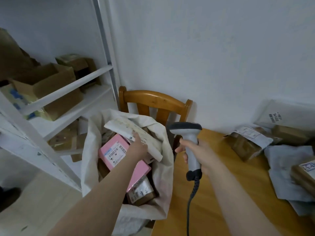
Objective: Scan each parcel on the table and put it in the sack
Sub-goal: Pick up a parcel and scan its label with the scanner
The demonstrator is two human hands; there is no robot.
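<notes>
Left hand (139,148) in the sack (88,150) mouth, pinching the white mailer (134,129) above the pink box (110,151). Right hand (202,155) wrapped round the scanner (190,142) over the table (213,193). Best released low and flat, clear of the slack rim. More parcels (247,145) wait.

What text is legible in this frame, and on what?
"54-" then blurred digits: white mailer against the wall.
Pink box in the sack: barcode label, print too small.
White parcel held by the left hand: label blurred.
Taped parcel low in the sack: label blurred.
Brown parcel at right edge: blue print, unreadable.
Scanner in the right hand: no marking visible.
</notes>
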